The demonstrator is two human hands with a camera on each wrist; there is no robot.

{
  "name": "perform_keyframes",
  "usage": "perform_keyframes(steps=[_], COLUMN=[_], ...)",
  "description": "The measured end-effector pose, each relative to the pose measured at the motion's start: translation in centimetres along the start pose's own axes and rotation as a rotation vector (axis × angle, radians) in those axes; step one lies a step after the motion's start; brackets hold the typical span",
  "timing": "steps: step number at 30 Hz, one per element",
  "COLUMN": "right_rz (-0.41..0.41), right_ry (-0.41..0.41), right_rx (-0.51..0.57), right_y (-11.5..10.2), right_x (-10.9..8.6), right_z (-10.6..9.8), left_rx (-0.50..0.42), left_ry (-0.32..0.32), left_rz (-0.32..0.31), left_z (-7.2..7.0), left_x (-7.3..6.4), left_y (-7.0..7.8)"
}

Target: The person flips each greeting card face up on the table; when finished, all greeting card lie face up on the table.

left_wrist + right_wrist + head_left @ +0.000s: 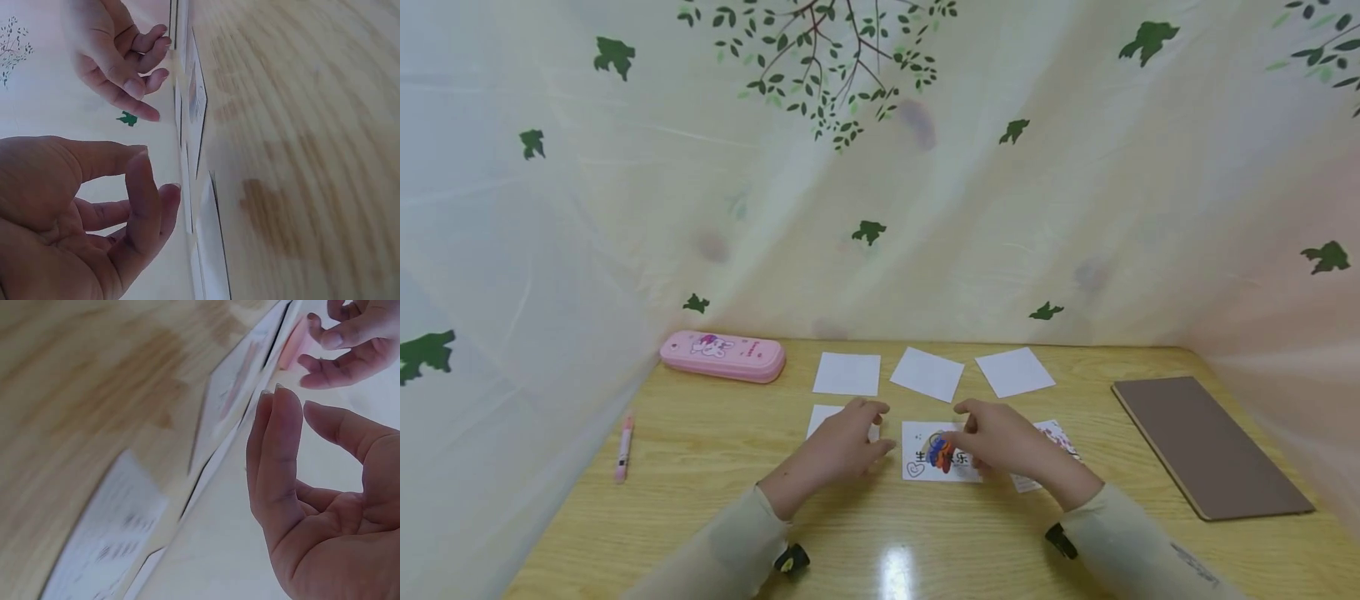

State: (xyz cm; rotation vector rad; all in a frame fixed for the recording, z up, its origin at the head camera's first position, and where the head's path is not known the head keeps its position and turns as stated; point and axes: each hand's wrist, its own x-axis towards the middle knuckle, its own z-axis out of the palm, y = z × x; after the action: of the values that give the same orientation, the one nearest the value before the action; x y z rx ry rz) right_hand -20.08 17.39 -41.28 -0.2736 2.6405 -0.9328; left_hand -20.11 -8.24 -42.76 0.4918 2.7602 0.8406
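A white card printed with characters, a heart outline and a colourful figure lies flat on the table between the two hands. My left hand hovers by its left side, above a plain white card that it partly covers. Over the printed card's right part is my right hand, hiding some of it. Behind that hand lies a patterned card, also partly hidden. In the left wrist view the left fingers curve loosely around air. Bent fingers of the right hand likewise hold nothing in the right wrist view.
Three white cards lie in a row at the back. A pink pencil case sits at the back left, with a pink pen nearer. On the right lies a brown notebook. A leaf-printed curtain surrounds the table.
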Motion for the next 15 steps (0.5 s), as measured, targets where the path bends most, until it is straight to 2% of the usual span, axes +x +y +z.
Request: perform_keyframes(steps=[5, 9, 15], right_rz=[-0.027, -0.07, -0.13], right_ry=[-0.02, -0.018, -0.028], right_rx=[0.035, 0.005, -0.04], right_y=[-1.5, -2.5, -3.7], right_x=[1.0, 2.0, 3.6], right_z=[0.6, 1.3, 2.7], left_rx=[0.043, 0.08, 0.146], left_ry=[0.04, 0.074, 0.115], left_rz=[0.002, -0.002, -0.051], left_z=[-0.2, -0.7, -1.9], left_x=[-0.6, -1.0, -1.4], left_y=[-0.9, -1.5, -2.6])
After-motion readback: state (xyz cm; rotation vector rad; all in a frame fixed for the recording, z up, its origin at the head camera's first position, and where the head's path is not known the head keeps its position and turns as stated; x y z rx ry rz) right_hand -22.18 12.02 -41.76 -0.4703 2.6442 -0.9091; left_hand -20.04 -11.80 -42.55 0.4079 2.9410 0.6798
